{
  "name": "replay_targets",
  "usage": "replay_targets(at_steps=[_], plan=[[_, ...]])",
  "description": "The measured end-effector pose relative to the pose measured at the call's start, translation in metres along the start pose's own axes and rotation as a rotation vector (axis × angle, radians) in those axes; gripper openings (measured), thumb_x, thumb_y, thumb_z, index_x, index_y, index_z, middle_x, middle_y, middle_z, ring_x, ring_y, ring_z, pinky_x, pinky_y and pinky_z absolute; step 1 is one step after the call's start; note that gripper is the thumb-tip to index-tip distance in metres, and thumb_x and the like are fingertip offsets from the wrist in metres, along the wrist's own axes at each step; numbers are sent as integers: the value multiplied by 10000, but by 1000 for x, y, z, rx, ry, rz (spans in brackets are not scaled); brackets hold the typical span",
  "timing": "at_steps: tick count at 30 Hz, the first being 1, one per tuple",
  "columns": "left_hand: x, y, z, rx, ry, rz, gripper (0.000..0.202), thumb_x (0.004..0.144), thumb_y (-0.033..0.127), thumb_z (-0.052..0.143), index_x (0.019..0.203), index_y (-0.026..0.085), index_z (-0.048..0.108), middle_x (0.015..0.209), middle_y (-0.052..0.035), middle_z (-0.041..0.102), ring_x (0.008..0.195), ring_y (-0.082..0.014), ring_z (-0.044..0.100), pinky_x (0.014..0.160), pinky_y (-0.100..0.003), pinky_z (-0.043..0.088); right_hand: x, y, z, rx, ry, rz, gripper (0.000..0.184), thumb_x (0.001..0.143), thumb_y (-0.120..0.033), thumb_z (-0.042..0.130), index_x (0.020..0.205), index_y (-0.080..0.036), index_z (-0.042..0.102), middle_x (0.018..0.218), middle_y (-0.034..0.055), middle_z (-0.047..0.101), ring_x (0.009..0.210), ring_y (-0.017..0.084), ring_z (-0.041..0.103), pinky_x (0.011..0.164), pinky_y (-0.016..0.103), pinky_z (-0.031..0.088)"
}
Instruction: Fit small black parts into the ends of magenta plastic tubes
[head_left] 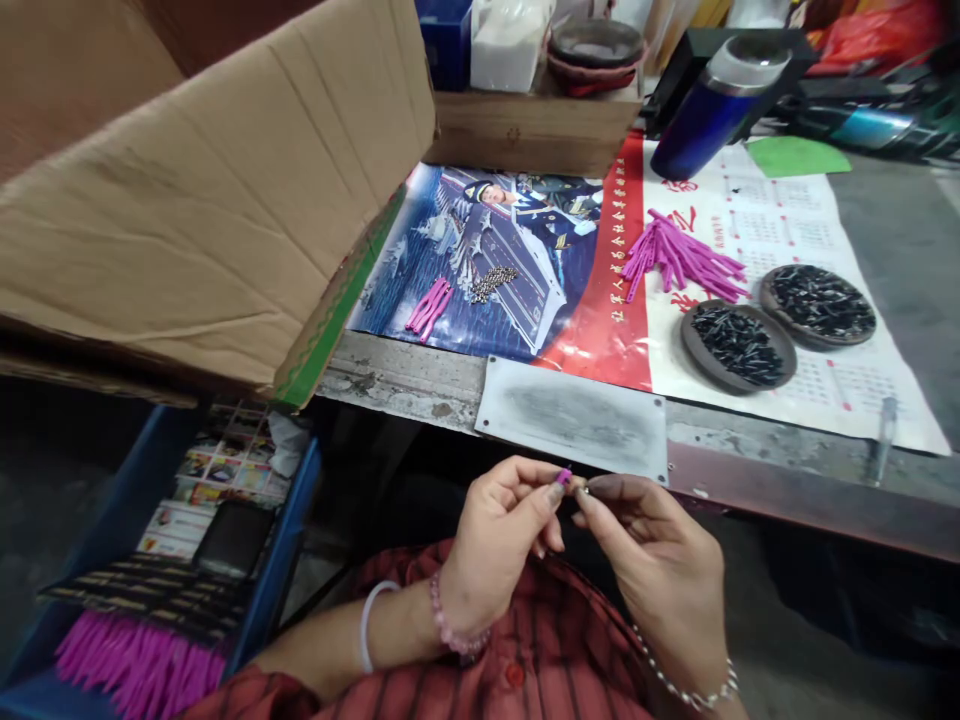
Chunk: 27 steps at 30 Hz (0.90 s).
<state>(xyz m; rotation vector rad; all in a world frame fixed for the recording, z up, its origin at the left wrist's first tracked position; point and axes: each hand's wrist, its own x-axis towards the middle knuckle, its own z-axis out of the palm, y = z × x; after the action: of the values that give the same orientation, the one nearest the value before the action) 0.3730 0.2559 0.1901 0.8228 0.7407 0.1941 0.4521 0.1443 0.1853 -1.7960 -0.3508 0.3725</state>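
My left hand [491,535] pinches a slim pink plastic piece [565,477] between thumb and fingers; most of the piece is hidden, and a dark tip shows at its end. Close against it, my right hand [660,560] has thumb and forefinger pressed together on a tiny shiny bit, too small to name. Both hands are above my lap, just in front of the bench edge. Beyond them are a few pink pieces [430,310], a heap of small metal parts [493,284] and a larger pink pile [679,258].
Two round bowls [784,375] [870,335] hold dark pin-like parts. A metal plate [574,415] lies at the bench edge. A cardboard box [225,200] stands left, above a blue crate [289,530] with pink pieces. A blue flask [697,120] is at the back.
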Motion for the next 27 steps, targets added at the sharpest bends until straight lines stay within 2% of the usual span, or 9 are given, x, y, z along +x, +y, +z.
replay_targets(at_steps=[6,10,19,27], plan=[[-2,-4,0,30,-18,43,277,821,392,792,938,153,716,579,41,596,488,-74,504,484,-173,381,-8,5,2,-108,73,-139,113,848,-292,759,870,-189,719,810,45,742,693,162,704,657,256,601],[-4,-5,1,34,-40,45,296,812,414,801,928,156,712,586,45,592,484,-67,487,485,-169,391,-10,8,2,-119,53,-213,45,864,-239,737,878,-202,714,853,35,740,752,160,708,695,247,594],[-5,-5,-1,38,-99,96,260,859,393,769,948,155,713,779,-18,688,548,-60,527,515,-159,427,-13,2,3,-11,13,-167,36,854,-220,749,868,-197,725,881,55,739,767,174,710,684,265,618],[-8,-6,-1,21,-127,99,258,870,405,756,935,162,697,703,12,625,528,-64,513,500,-163,404,-16,2,3,-21,94,-201,47,849,-203,757,894,-209,742,905,50,744,820,184,720,740,276,625]])
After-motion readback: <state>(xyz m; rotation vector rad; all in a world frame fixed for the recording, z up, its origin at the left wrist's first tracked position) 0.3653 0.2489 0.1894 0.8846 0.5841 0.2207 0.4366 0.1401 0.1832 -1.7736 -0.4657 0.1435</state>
